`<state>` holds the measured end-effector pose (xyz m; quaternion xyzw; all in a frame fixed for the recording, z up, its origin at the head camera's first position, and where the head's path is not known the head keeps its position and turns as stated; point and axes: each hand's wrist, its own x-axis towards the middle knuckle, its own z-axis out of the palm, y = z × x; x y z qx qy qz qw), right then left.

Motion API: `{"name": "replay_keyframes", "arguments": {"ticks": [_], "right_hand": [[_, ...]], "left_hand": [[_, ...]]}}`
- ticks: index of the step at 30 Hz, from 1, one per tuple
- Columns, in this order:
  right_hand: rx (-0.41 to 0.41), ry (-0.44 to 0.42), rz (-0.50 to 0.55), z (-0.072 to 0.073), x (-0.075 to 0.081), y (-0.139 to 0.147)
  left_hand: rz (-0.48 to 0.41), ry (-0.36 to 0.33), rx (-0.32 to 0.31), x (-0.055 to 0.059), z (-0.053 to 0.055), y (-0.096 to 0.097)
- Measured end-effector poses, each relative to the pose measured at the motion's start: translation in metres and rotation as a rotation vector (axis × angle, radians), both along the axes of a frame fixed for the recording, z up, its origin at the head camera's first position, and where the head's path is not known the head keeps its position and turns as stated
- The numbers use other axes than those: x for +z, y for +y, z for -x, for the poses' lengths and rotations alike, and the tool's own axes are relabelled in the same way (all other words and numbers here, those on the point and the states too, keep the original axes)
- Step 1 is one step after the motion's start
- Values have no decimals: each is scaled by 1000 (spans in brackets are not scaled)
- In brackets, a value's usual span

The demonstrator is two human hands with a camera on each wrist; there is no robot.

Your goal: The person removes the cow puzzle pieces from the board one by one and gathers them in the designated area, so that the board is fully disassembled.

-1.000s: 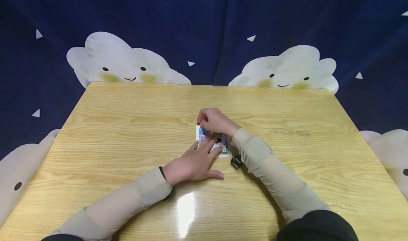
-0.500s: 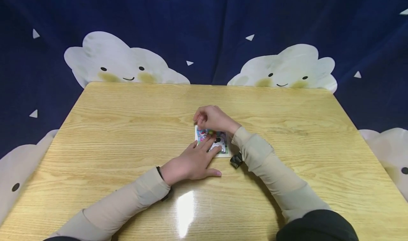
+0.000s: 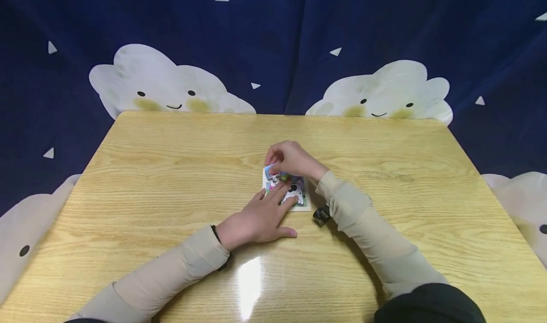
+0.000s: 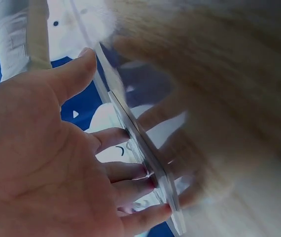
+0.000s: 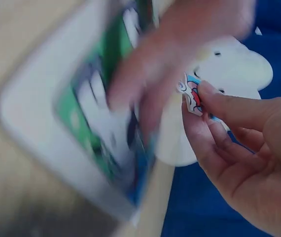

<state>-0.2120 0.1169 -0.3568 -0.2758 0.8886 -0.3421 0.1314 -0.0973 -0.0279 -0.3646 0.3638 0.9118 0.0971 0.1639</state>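
Note:
A small picture puzzle board with a white border and a cartoon cow lies flat on the table. My left hand rests on it from the near left, fingers spread and straight, fingertips on the picture; the left wrist view shows the board's thin edge by these fingers. Over the board's far left corner, my right hand pinches a small puzzle piece between thumb and fingers. Blue, red and white print shows on the piece, which is tilted up. Part of the picture is hidden under both hands.
The wooden table extends on all sides of the board. A dark blue curtain with white clouds hangs behind its far edge. A black band with a small dark device is on the right wrist, close to the board's right side.
The right hand shifts slightly left and away, then back to the right. The puzzle piece now shows tilted up in its fingers. The left hand stays on the board.

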Motion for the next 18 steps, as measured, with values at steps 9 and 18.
{"name": "replay_keyframes", "arguments": {"ticks": [9, 18], "right_hand": [[-136, -41, 17, 9, 6, 68], [-300, -93, -66, 13, -15, 141]], "left_hand": [[14, -8, 13, -3, -1, 1], [3, 2, 18, -5, -2, 1]]}}
